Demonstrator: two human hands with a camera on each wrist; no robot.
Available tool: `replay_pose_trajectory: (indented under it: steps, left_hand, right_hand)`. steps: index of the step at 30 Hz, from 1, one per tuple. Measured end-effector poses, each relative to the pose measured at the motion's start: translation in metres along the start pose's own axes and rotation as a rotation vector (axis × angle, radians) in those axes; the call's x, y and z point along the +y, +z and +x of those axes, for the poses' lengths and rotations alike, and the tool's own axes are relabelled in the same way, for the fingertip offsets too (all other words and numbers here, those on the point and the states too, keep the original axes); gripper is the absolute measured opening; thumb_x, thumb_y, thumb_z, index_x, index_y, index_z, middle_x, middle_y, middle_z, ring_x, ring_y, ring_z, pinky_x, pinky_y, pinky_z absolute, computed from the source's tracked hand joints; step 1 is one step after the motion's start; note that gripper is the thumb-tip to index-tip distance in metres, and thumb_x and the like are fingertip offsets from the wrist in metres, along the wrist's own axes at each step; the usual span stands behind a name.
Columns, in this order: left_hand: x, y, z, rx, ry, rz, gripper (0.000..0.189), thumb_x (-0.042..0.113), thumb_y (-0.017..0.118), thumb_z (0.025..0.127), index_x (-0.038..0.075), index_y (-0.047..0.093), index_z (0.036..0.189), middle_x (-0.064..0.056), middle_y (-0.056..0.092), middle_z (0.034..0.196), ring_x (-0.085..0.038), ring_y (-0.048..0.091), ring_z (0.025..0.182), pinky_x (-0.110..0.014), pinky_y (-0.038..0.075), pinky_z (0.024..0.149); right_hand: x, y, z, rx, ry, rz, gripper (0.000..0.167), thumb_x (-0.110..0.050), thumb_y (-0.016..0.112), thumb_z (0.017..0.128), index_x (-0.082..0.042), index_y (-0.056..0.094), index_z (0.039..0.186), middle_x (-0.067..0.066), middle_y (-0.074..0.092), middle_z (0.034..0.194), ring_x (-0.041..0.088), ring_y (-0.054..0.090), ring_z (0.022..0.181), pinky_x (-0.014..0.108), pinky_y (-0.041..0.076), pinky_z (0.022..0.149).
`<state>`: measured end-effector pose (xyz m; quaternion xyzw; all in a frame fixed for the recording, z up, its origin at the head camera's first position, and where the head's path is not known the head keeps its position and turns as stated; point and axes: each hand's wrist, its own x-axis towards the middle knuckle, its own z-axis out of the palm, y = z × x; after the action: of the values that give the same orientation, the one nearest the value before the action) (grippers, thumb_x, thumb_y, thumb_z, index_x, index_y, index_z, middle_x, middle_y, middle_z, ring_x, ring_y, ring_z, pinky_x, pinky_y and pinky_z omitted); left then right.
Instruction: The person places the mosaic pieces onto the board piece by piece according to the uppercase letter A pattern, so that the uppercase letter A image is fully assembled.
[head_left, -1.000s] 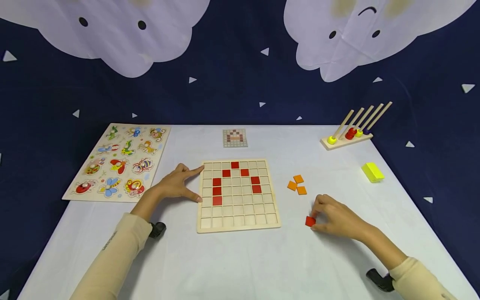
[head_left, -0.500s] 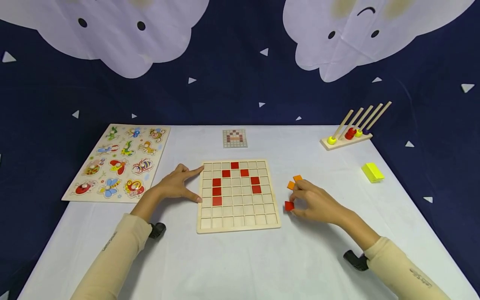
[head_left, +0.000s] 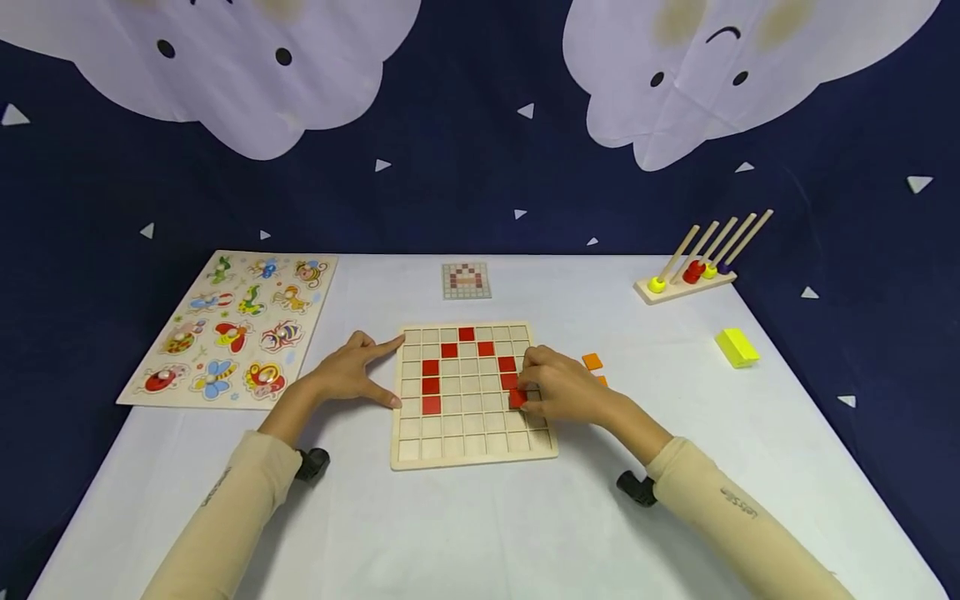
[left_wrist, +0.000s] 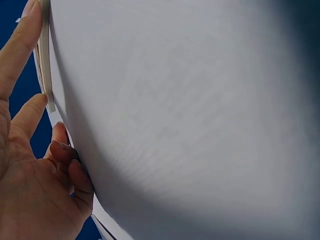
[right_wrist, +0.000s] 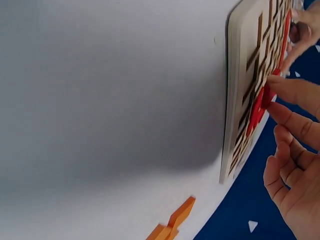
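Note:
A wooden grid board point(head_left: 474, 442) lies mid-table with several red square tiles point(head_left: 431, 386) set in its cells, forming two sides of a slanted outline. My left hand point(head_left: 347, 372) rests at its left edge, index finger and thumb spread and touching the frame, the other fingers loosely curled. Over the right part of the board, my right hand point(head_left: 566, 386) pinches one red tile point(head_left: 517, 400) between thumb and index finger. That tile is at the cell just below the right column of red tiles. Orange tiles point(head_left: 592, 362) lie right of the board, partly hidden behind my right hand.
A small pattern card point(head_left: 466, 281) sits behind the board. To the left lies an insect peg puzzle point(head_left: 247, 333). At the back right stands a bead stacker with pegs point(head_left: 686, 287), and a yellow block point(head_left: 738, 347) lies in front of it.
My right hand has carried the red tile leftward from the table at the right, past the orange tiles, to the board. The left hand stays at the board's edge.

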<state>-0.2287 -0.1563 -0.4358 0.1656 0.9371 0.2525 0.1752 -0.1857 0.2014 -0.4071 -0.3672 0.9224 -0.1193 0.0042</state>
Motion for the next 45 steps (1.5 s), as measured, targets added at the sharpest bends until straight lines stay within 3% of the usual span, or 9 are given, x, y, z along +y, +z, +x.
replay_pose_trajectory:
  steps: [4, 13, 18, 22, 25, 32, 45]
  left_hand:
    - [0.001, 0.001, 0.001, 0.005, -0.002, -0.004, 0.115, 0.056, 0.09, 0.061, 0.022, 0.033, 0.156, -0.013, 0.041, 0.116, -0.026, 0.046, 0.097, -0.038, 0.042, 0.082]
    - [0.0, 0.002, 0.002, 0.01, -0.012, -0.019, 0.114, 0.054, 0.09, 0.061, 0.023, 0.034, 0.155, -0.012, 0.039, 0.113, -0.026, 0.044, 0.097, -0.038, 0.04, 0.084]
    - [0.0, 0.003, 0.001, 0.004, -0.017, -0.02, 0.114, 0.053, 0.091, 0.061, 0.023, 0.034, 0.155, -0.013, 0.041, 0.115, -0.026, 0.045, 0.097, -0.038, 0.041, 0.083]
    - [0.001, 0.004, 0.001, -0.004, -0.011, -0.022, 0.115, 0.054, 0.09, 0.061, 0.023, 0.033, 0.156, -0.013, 0.041, 0.117, -0.026, 0.046, 0.097, -0.038, 0.042, 0.082]
    - [0.001, 0.003, 0.002, 0.0, -0.006, -0.021, 0.115, 0.054, 0.09, 0.061, 0.023, 0.033, 0.156, -0.013, 0.04, 0.116, -0.026, 0.046, 0.096, -0.038, 0.041, 0.083]
    - [0.001, 0.001, 0.001, 0.002, -0.01, -0.011, 0.114, 0.055, 0.09, 0.061, 0.023, 0.033, 0.156, -0.013, 0.04, 0.116, -0.026, 0.046, 0.096, -0.037, 0.041, 0.081]
    - [0.0, 0.0, 0.002, 0.0, -0.005, -0.012, 0.114, 0.054, 0.09, 0.062, 0.023, 0.033, 0.156, -0.013, 0.041, 0.117, -0.025, 0.046, 0.095, -0.038, 0.042, 0.082]
  right_hand:
    - [-0.002, 0.005, 0.004, -0.023, -0.033, -0.023, 0.016, -0.017, 0.082, 0.08, -0.008, 0.075, 0.092, 0.0, 0.055, 0.093, 0.015, 0.05, 0.09, 0.03, 0.047, 0.08]
    - [-0.002, 0.01, 0.006, -0.009, 0.012, 0.088, 0.01, -0.01, 0.08, 0.08, -0.011, 0.071, 0.085, 0.001, 0.056, 0.092, 0.017, 0.046, 0.09, 0.03, 0.045, 0.078]
    - [0.001, 0.006, -0.001, 0.029, 0.036, 0.125, 0.019, -0.019, 0.081, 0.082, -0.01, 0.076, 0.098, 0.003, 0.057, 0.094, 0.016, 0.044, 0.09, 0.031, 0.041, 0.077]
    - [0.017, -0.006, -0.013, 0.082, 0.112, 0.13, 0.026, -0.017, 0.079, 0.083, -0.008, 0.076, 0.107, 0.006, 0.058, 0.096, 0.016, 0.044, 0.093, 0.034, 0.042, 0.078]
    - [0.037, -0.013, -0.022, 0.103, 0.19, 0.073, 0.028, -0.012, 0.079, 0.082, -0.006, 0.076, 0.108, 0.007, 0.057, 0.096, 0.018, 0.044, 0.092, 0.036, 0.04, 0.078]
    - [0.072, -0.011, -0.037, 0.067, 0.323, 0.022, 0.027, -0.02, 0.083, 0.079, -0.003, 0.077, 0.099, 0.008, 0.057, 0.094, 0.023, 0.044, 0.09, 0.037, 0.04, 0.077]
    - [0.077, -0.008, -0.035, 0.114, 0.266, 0.016, 0.018, -0.019, 0.084, 0.077, -0.005, 0.077, 0.087, 0.003, 0.055, 0.088, 0.019, 0.046, 0.086, 0.036, 0.042, 0.074]
